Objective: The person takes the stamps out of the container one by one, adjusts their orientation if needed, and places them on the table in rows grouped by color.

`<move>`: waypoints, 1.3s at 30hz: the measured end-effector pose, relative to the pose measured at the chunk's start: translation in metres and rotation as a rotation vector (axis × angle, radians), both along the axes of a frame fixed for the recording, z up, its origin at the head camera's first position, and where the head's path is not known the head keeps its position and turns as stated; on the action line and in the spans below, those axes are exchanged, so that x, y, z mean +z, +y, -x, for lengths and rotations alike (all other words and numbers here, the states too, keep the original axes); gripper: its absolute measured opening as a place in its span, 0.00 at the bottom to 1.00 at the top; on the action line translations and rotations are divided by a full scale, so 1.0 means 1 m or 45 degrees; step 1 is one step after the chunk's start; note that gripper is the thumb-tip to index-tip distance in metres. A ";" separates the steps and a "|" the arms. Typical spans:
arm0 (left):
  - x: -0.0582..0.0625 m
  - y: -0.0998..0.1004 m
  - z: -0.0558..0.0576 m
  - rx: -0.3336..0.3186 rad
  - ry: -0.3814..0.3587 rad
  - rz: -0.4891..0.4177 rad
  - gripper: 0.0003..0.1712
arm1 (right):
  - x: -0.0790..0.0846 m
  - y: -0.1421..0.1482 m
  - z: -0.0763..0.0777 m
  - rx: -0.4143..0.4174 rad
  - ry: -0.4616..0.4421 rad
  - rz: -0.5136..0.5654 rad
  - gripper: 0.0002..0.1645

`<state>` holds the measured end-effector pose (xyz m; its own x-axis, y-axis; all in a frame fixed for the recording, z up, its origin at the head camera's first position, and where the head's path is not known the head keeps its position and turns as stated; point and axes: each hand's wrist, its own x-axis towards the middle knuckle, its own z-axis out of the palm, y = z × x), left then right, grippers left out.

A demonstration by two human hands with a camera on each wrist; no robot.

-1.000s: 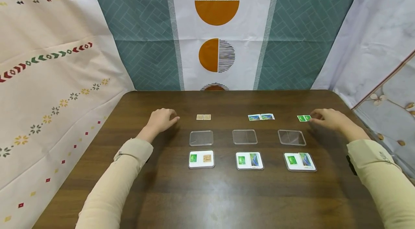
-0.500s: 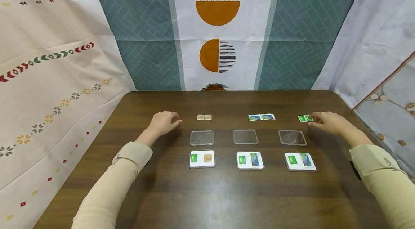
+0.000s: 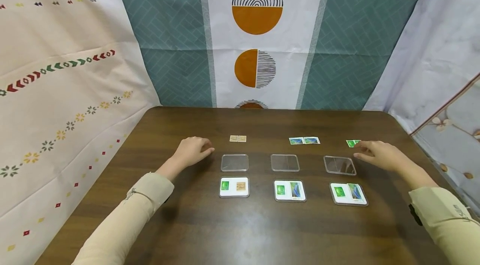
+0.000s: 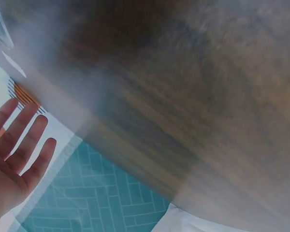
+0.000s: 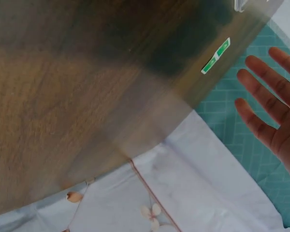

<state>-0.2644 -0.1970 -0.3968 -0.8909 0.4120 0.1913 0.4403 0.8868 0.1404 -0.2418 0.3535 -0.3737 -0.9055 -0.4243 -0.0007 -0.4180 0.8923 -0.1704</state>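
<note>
In the head view my left hand (image 3: 193, 151) hovers left of a pair of small brown stamps (image 3: 238, 138) and a clear plastic case piece (image 3: 234, 163). Its fingers look relaxed and slightly spread in the left wrist view. My right hand (image 3: 380, 154) is at the far right, partly covering a pair of green stamps (image 3: 351, 143). The right wrist view shows both green stamps (image 5: 216, 56) flat on the table, with the fingers apart from them. Neither hand holds anything. A pair of blue-green stamps (image 3: 304, 141) lies between the two other pairs.
Two more clear case pieces, the middle one (image 3: 285, 163) and the right one (image 3: 339, 165), complete a row. Nearer stand three white-backed cases with stamps, at left (image 3: 234, 194), middle (image 3: 290, 198) and right (image 3: 348, 202). Patterned cloths hang behind the brown table (image 3: 240, 231).
The head view has tilted slightly, so everything sits a little lower. My left hand has shifted slightly right, and my right hand slightly toward me. The stamps and cases stay where they were.
</note>
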 end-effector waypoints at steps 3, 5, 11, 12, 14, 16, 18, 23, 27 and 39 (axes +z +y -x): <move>-0.003 -0.001 -0.007 -0.018 0.009 -0.014 0.14 | -0.002 -0.004 -0.006 0.015 0.016 0.001 0.21; -0.004 -0.001 -0.010 -0.030 0.007 -0.023 0.14 | -0.003 -0.006 -0.009 0.027 0.034 -0.006 0.21; -0.004 0.001 -0.020 -0.043 -0.030 -0.023 0.16 | -0.006 -0.011 -0.018 0.058 0.085 0.008 0.19; -0.004 0.001 -0.022 -0.048 -0.034 -0.020 0.17 | -0.006 -0.012 -0.020 0.066 0.094 0.012 0.19; -0.005 0.003 -0.025 -0.068 -0.045 -0.022 0.17 | -0.007 -0.014 -0.022 0.080 0.109 0.016 0.18; -0.006 0.004 -0.029 -0.093 -0.051 -0.035 0.18 | -0.008 -0.015 -0.025 0.088 0.124 0.014 0.18; -0.007 0.005 -0.032 -0.110 -0.049 -0.047 0.19 | -0.008 -0.018 -0.027 0.094 0.139 0.013 0.19; -0.008 0.007 -0.038 -0.130 -0.020 -0.078 0.19 | -0.006 -0.028 -0.030 0.127 0.158 0.039 0.21; -0.008 0.008 -0.042 -0.154 -0.003 -0.087 0.18 | -0.003 -0.037 -0.032 0.168 0.166 0.073 0.22; -0.009 0.008 -0.058 -0.171 -0.015 -0.036 0.28 | -0.001 -0.067 -0.046 0.251 0.205 0.124 0.20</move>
<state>-0.2066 -0.1887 -0.4058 -0.8304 0.5222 0.1943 0.5528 0.8157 0.1701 -0.1960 0.2863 -0.3743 -0.7904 -0.5837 0.1860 -0.6109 0.7735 -0.1687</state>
